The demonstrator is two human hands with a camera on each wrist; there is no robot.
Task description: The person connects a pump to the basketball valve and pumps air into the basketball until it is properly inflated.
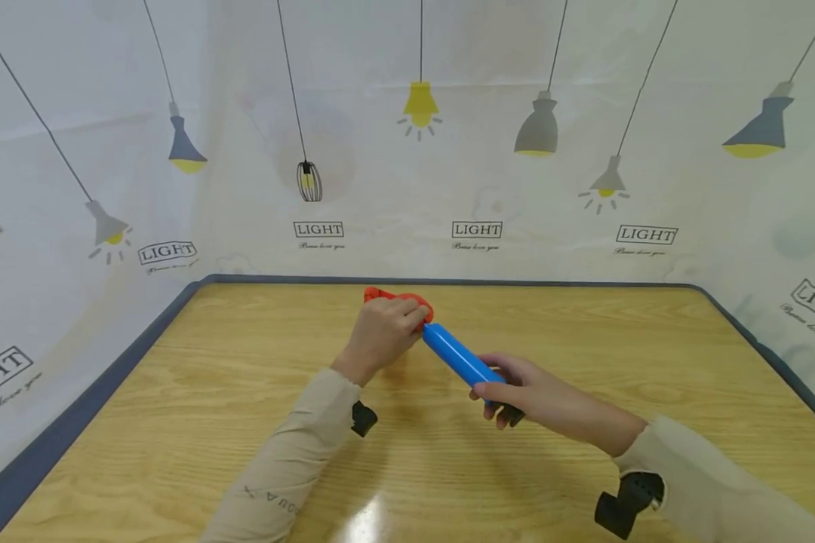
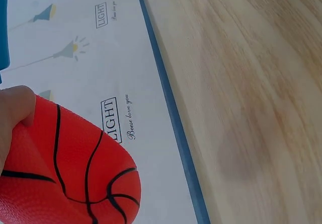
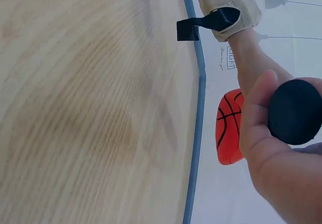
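A soft, partly collapsed red toy basketball (image 1: 373, 292) with black lines is gripped in my left hand (image 1: 382, 332) above the table. The left wrist view shows the ball (image 2: 95, 168) dented near the thumb (image 2: 17, 105). My right hand (image 1: 523, 385) holds a blue tube with a black end, which looks like a hand pump (image 1: 458, 354). The pump slants up to the left, its narrow tip meeting the ball beside my left fingers. Whether the tip is inside the ball cannot be seen. In the right wrist view, the round black end (image 3: 295, 112) faces the camera.
Under both hands lies a wood-grain table (image 1: 176, 422) with a dark blue edge strip (image 1: 516, 282). White sheeting printed with lamps (image 1: 380, 188) rises behind it and at both sides. Black camera mounts (image 1: 628, 504) sit at the wrists.
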